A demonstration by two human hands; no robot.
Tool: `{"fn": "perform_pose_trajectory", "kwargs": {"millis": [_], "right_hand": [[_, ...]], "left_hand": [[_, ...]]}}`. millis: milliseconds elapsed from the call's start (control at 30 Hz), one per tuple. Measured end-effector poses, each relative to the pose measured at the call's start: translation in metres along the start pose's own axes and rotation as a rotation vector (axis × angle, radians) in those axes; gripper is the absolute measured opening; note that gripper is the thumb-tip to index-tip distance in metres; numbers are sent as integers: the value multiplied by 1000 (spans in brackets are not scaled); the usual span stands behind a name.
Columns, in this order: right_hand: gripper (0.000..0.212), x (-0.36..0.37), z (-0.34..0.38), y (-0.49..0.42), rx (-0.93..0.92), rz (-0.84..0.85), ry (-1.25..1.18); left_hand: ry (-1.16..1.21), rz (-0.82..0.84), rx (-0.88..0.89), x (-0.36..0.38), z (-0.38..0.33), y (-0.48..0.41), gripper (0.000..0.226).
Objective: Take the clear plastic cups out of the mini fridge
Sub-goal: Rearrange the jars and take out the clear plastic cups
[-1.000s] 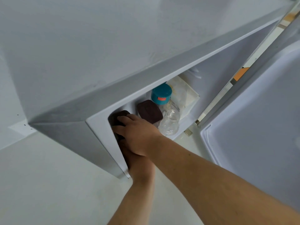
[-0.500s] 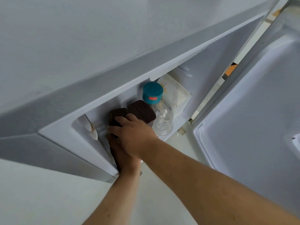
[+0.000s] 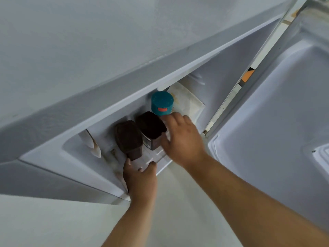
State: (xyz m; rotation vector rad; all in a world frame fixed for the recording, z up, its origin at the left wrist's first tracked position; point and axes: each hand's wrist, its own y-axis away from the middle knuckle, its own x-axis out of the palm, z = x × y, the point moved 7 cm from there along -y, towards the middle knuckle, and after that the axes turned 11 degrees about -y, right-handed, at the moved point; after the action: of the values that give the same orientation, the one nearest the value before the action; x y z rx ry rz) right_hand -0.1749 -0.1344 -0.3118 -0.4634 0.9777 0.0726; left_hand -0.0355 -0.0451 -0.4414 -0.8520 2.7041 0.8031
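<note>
I look down into the open mini fridge [image 3: 124, 97]. Two brown-lidded containers stand side by side on its floor. My left hand [image 3: 140, 179] is closed around the pale, see-through lower body of the left brown-lidded cup [image 3: 128, 136] at the fridge's front edge. The right brown-lidded container [image 3: 151, 129] has a dark body with a label. My right hand [image 3: 181, 139], blurred and with fingers spread, hovers just right of it, below the teal-lidded jar [image 3: 162, 103]. It covers the spot where a clear plastic cup stood.
The fridge door [image 3: 277, 122] hangs open on the right, its inner liner facing me. A white paper bag [image 3: 188, 104] lies at the back behind the jar. A white fitting [image 3: 92, 145] sticks out of the fridge's left inner wall. Pale floor lies below.
My right hand has left the left brown lid and swung right toward the teal-lidded jar, hiding the clear cup. Both brown lids now show. My left hand keeps its hold low down.
</note>
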Motion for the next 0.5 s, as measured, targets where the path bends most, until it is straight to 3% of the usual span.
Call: {"fn": "perform_pose_trajectory", "kwargs": {"millis": [133,300,367,500], "right_hand": [[64,0,-46,4,220,160,96],[66,16,-66,8,221,297,132],[65,18,-69,10,209,293,119],[61,5,-67,18,179,171,61]], "left_hand": [[-85,91,-41,4,6,10,53],[-450,343,211,31,-24,11,35],[-582,337,352,38,-35,11,30],[-775,337,544,53,-49,7,45]]}}
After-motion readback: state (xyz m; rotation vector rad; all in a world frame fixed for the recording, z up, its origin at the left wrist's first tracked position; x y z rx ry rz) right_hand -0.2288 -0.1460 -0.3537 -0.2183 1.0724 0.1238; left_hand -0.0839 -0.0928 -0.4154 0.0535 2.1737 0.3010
